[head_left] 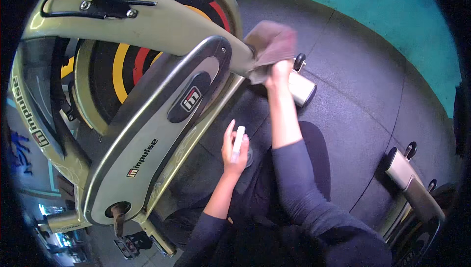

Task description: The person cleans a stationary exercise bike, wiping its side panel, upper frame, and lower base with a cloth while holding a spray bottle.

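My right hand [279, 73] is shut on a greyish-pink cloth [272, 44], which lies against the end of the frame tube [235, 51] of an Impulse exercise bike. The cloth is slightly blurred and hides most of the fingers. My left hand [235, 153] holds a small white object [239, 140], perhaps a spray bottle's top, between thumb and fingers; its lower part is hidden in the palm. The bike's grey and black chain guard [147, 142] stands to the left of both hands. Behind it shows the flywheel [121, 72] with yellow and red bands.
The bike's cream floor bar [303, 88] and a small black wheel [300, 61] are just beyond my right hand. A pedal [127, 246] hangs at the lower left. Part of another bike [415, 186] stands at the right. Dark rubber tiles [353, 86] cover the floor, with a teal floor [397, 13] beyond.
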A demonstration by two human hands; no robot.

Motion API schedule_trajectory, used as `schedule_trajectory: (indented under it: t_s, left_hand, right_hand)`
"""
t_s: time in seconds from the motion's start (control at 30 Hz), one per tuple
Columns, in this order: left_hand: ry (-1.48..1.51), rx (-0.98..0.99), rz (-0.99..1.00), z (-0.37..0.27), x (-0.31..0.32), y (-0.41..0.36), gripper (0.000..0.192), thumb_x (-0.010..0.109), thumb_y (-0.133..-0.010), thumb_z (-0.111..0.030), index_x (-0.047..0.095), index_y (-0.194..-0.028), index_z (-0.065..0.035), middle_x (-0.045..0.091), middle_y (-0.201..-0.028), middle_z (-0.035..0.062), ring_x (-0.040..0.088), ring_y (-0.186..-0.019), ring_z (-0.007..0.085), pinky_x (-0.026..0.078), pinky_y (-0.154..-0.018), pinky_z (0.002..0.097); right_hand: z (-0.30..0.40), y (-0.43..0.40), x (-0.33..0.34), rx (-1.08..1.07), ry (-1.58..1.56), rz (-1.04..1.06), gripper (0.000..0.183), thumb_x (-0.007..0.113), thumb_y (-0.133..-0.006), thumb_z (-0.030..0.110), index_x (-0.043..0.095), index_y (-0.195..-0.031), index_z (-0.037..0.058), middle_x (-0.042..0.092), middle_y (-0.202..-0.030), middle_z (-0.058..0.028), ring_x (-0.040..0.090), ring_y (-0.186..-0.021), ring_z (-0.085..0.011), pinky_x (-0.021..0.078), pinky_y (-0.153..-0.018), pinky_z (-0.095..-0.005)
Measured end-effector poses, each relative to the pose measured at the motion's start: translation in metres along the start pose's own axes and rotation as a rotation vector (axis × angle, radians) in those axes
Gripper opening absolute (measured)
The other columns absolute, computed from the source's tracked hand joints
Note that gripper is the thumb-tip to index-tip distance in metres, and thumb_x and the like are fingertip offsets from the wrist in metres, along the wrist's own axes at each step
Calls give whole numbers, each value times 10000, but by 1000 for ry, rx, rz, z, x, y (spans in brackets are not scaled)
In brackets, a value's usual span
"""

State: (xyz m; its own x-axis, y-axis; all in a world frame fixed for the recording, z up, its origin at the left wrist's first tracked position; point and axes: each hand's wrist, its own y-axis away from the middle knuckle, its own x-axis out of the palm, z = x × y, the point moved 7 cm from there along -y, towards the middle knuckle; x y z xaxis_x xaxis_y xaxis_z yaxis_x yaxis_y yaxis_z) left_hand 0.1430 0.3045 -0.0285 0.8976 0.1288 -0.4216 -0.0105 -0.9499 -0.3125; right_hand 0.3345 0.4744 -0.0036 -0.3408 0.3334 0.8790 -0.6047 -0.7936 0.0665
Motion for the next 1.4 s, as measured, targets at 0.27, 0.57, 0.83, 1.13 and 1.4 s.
schedule_trajectory:
  t_s: [0.27, 0.57, 0.83, 1.13, 1.4]
  left_hand:
    - [-170, -15, 301, -5, 61, -36, 627, 644, -814, -231, 354, -1356, -109, 539, -721, 74, 572, -662, 238, 465, -666, 343]
    - [-235, -91, 334, 6, 72, -47, 619, 637, -816, -260, 350, -1343, -109, 552, -718, 76, 582, -677, 247, 469, -671, 360]
    - [-103, -13, 253, -2, 52, -39, 602, 656, -803, -180, 374, -1322, -66, 601, -757, 81, 606, -682, 263, 475, -659, 367]
    - [155, -4, 1, 5, 22, -9, 564, 562, -890, -239, 323, -1332, 17, 576, -902, 87, 598, -849, 169, 457, -788, 295]
    - [267, 34, -84, 15, 13, 5, 555, 579, -868, -257, 362, -1289, 34, 589, -916, 104, 602, -867, 181, 467, -786, 296]
  right_hand:
    - [188, 1, -35, -197, -76, 222, 561, 417, -918, 447, 392, -1312, 50, 450, -1304, -145, 442, -1189, -313, 376, -999, -472]
    - [200, -4, -97, -141, -146, -174, 575, 424, -905, 462, 422, -1295, 40, 456, -1308, -147, 426, -1210, -323, 351, -1019, -497]
    - [189, -3, -49, -246, 1034, 260, 506, 501, -906, 377, 431, -1300, 67, 458, -1320, -134, 471, -1181, -279, 367, -993, -382]
    - [26, 21, -111, -691, 2206, 1140, 546, 488, -879, 354, 365, -1360, 126, 339, -1424, -58, 278, -1331, -247, 197, -1083, -458]
    - [-12, -4, -86, -693, 2192, 1106, 506, 419, -911, 372, 408, -1323, 77, 365, -1405, -91, 306, -1314, -274, 221, -1076, -445]
